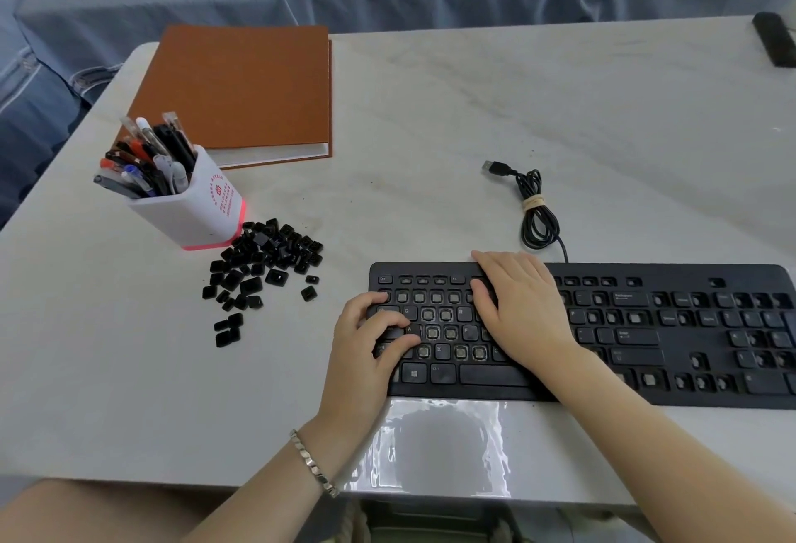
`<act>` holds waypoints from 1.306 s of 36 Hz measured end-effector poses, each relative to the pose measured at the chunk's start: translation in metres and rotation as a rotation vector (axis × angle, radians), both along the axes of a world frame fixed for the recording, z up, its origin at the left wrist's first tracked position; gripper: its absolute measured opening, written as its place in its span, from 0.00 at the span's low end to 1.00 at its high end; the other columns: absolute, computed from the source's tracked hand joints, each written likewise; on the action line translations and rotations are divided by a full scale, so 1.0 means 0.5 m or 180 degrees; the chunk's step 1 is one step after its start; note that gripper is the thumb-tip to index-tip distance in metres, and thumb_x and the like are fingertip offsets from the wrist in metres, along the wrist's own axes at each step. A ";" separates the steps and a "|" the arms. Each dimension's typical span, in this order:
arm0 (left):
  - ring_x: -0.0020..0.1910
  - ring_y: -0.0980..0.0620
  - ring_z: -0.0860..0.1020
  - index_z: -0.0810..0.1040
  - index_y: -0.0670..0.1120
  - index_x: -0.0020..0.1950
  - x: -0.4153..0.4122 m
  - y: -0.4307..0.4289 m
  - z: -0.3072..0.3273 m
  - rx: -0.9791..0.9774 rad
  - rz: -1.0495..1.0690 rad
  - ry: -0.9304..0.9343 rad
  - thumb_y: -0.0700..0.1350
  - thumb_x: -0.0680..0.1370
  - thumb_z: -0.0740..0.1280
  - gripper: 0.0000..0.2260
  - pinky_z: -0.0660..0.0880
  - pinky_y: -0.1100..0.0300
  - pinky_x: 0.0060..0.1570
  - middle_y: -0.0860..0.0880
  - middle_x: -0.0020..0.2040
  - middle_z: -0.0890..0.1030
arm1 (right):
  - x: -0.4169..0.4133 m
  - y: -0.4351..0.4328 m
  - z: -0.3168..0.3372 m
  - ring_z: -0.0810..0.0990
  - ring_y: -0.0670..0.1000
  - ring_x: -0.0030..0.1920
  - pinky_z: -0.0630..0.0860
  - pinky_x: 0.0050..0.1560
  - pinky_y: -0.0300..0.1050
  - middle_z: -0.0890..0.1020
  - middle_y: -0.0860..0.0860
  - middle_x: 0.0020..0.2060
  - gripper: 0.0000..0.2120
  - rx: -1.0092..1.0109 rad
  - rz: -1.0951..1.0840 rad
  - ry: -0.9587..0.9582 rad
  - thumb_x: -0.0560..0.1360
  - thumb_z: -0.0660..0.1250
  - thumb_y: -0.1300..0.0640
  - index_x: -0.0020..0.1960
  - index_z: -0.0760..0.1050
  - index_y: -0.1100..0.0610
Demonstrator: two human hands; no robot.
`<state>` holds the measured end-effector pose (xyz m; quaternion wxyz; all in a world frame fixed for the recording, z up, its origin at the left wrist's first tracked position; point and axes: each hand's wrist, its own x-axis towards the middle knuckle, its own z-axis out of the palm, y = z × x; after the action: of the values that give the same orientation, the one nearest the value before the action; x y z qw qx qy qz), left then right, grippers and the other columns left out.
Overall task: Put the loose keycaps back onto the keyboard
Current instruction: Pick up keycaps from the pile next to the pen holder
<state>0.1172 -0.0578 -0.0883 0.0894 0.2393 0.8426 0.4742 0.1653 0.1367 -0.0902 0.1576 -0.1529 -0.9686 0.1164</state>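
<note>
A black keyboard (646,387) lies at the table's front right, and many of its sockets are bare. A pile of loose black keycaps (262,267) sits to its left, beside the pen holder. My left hand (370,348) is at the keyboard's left end, fingers curled. Its thumb and forefinger pinch a black keycap (394,332) over the Caps Lock area. My right hand (517,305) lies palm down on the upper middle rows with its fingers straight, holding the board still and hiding the keys under it.
A white pen holder (194,202) full of pens stands at the left, with a brown book (241,86) behind it. The keyboard's coiled USB cable (534,206) lies behind the board. A dark object (775,38) sits at the far right corner. A shiny plastic patch (443,448) covers the front edge.
</note>
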 end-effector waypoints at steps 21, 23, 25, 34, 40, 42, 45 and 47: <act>0.54 0.76 0.67 0.76 0.54 0.42 0.000 0.021 0.034 0.0002 0.0311 -0.0514 0.37 0.67 0.76 0.14 0.58 0.83 0.52 0.60 0.55 0.70 | 0.001 0.001 -0.002 0.79 0.57 0.48 0.64 0.57 0.46 0.82 0.54 0.47 0.20 0.0026 -0.0007 0.0024 0.74 0.55 0.51 0.57 0.78 0.61; 0.54 0.72 0.69 0.75 0.55 0.44 0.000 0.028 0.041 0.0031 0.0443 -0.0667 0.35 0.66 0.76 0.17 0.59 0.82 0.52 0.60 0.54 0.69 | 0.001 0.001 -0.002 0.79 0.57 0.48 0.64 0.56 0.46 0.82 0.54 0.47 0.20 0.0025 -0.0010 0.0004 0.74 0.54 0.51 0.57 0.77 0.61; 0.53 0.65 0.71 0.74 0.56 0.47 -0.003 0.037 0.049 0.0082 0.0658 -0.0993 0.33 0.66 0.76 0.21 0.63 0.77 0.55 0.59 0.54 0.67 | 0.001 0.000 -0.002 0.79 0.57 0.48 0.64 0.56 0.45 0.82 0.54 0.47 0.20 0.0026 -0.0012 -0.0002 0.74 0.54 0.51 0.57 0.77 0.61; 0.45 0.59 0.77 0.65 0.54 0.62 -0.027 0.053 0.070 0.0138 0.0890 -0.1822 0.31 0.64 0.75 0.34 0.72 0.68 0.39 0.53 0.50 0.78 | 0.002 0.000 0.002 0.79 0.57 0.48 0.64 0.57 0.46 0.82 0.54 0.47 0.20 -0.0009 -0.0015 -0.0049 0.75 0.54 0.51 0.57 0.77 0.61; 0.46 0.61 0.77 0.64 0.56 0.59 -0.020 0.051 0.069 -0.0038 0.0958 -0.1616 0.33 0.66 0.75 0.32 0.71 0.66 0.42 0.58 0.50 0.76 | 0.003 -0.003 0.006 0.79 0.56 0.47 0.64 0.57 0.46 0.82 0.53 0.47 0.20 -0.0059 -0.0043 -0.0122 0.74 0.54 0.51 0.56 0.78 0.61; 0.46 0.61 0.76 0.65 0.55 0.59 -0.024 0.056 0.071 -0.0033 0.1002 -0.1633 0.32 0.65 0.75 0.31 0.70 0.66 0.42 0.58 0.49 0.76 | 0.002 -0.003 0.009 0.79 0.56 0.47 0.63 0.57 0.45 0.82 0.53 0.46 0.21 -0.0095 -0.0053 -0.0158 0.74 0.54 0.51 0.56 0.78 0.61; 0.46 0.62 0.75 0.64 0.54 0.59 -0.025 0.056 0.072 -0.0058 0.0919 -0.1612 0.32 0.67 0.74 0.30 0.69 0.64 0.44 0.60 0.48 0.75 | 0.004 -0.003 0.012 0.79 0.56 0.48 0.63 0.57 0.45 0.82 0.53 0.47 0.21 -0.0130 -0.0047 -0.0227 0.74 0.54 0.51 0.56 0.78 0.61; 0.47 0.61 0.76 0.64 0.54 0.59 -0.024 0.051 0.071 -0.0098 0.0787 -0.1586 0.32 0.69 0.72 0.28 0.70 0.63 0.47 0.60 0.49 0.75 | 0.005 -0.002 0.014 0.80 0.56 0.48 0.63 0.57 0.45 0.82 0.53 0.47 0.21 -0.0145 -0.0040 -0.0250 0.74 0.54 0.51 0.56 0.78 0.61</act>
<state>0.1050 -0.0324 -0.0529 0.2389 0.0092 0.8245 0.5128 0.1677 0.1355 -0.0834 0.1167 -0.1671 -0.9702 0.1314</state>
